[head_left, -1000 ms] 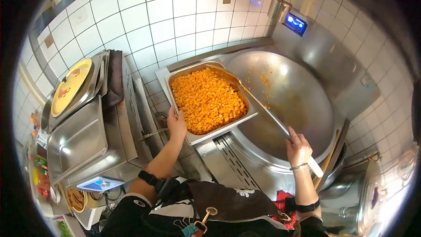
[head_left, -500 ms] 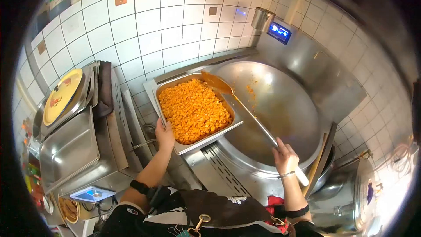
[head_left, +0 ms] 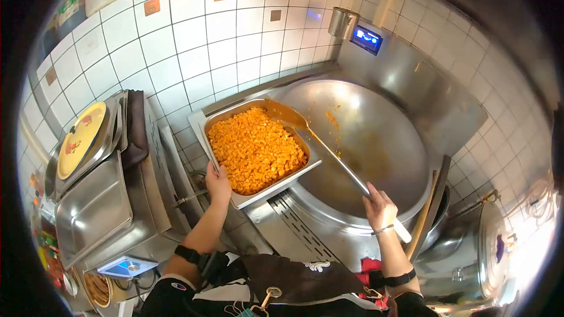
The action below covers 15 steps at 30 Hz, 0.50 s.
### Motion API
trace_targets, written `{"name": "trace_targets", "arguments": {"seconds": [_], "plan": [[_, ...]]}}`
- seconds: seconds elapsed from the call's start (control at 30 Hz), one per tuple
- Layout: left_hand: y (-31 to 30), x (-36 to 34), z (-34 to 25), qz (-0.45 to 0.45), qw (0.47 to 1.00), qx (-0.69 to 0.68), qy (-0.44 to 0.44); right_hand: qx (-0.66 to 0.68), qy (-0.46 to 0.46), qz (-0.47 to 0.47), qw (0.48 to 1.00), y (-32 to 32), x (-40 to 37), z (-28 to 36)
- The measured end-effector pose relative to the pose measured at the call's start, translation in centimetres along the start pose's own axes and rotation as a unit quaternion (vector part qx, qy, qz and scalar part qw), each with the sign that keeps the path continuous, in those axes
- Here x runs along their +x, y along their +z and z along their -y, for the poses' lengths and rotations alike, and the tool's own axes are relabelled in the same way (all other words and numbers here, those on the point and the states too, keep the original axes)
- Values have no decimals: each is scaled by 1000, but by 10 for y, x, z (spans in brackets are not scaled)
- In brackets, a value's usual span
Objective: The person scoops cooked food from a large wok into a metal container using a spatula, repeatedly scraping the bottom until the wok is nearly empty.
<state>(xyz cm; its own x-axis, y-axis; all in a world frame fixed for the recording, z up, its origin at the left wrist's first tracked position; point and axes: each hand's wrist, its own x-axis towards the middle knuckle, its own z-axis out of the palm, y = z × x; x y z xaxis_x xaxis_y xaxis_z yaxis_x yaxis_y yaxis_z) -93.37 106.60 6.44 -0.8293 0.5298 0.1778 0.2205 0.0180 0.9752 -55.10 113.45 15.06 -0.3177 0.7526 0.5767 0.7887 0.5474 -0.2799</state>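
Note:
My left hand (head_left: 219,186) grips the near left rim of a deep steel tray (head_left: 278,184), thumb on the edge and the other fingers mostly hidden. Small orange-coated diced pieces (head_left: 255,149) fill the tray. My right hand (head_left: 380,208) is closed round the handle of a long spatula (head_left: 333,155), near its white grip end. The spatula's sauce-stained blade (head_left: 286,114) lies at the tray's far right rim, over the food's edge. Beside the tray is a large round steel wok (head_left: 376,135), with orange smears on its inner wall.
Left of me, an unfilled steel pan (head_left: 94,205) and a yellow patterned tray (head_left: 82,140) lean on a metal unit. A blue-lit panel (head_left: 367,39) and a metal can (head_left: 343,23) are behind the wok. At right stand a wooden pole (head_left: 423,217) and a large lidded pot (head_left: 470,258).
The whole view has shifted slightly. Both hands keep their holds, and the spatula blade stays at the tray's far right rim with hardly any movement.

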Motion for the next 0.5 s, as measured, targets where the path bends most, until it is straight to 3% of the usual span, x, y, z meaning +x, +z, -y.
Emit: {"name": "trace_targets", "arguments": {"seconds": [0.07,0.17,0.23,0.3,0.37,0.43,0.47,0.5], "plan": [[-2,-4,-13,9,998,-22,-57,14,19,4,1000,0,1,-1],[1,2,4,-22,999,15,-26,112,110,4,988,-7,5,-24],[0,4,0,12,997,42,-61,250,100,72,960,-18,16,-57],[0,6,17,-19,1000,-3,-3,202,275,183,922,-59,37,-52],[-1,0,0,-9,999,-36,-5,165,292,216,917,-61,45,-94],[-3,-6,-15,-3,996,-25,-84,143,340,258,893,-61,52,-126],[-3,1,7,-23,999,17,-22,122,378,300,867,-59,52,-141],[-2,-2,4,-19,999,18,-22,121,382,299,866,-54,52,-159]]}}
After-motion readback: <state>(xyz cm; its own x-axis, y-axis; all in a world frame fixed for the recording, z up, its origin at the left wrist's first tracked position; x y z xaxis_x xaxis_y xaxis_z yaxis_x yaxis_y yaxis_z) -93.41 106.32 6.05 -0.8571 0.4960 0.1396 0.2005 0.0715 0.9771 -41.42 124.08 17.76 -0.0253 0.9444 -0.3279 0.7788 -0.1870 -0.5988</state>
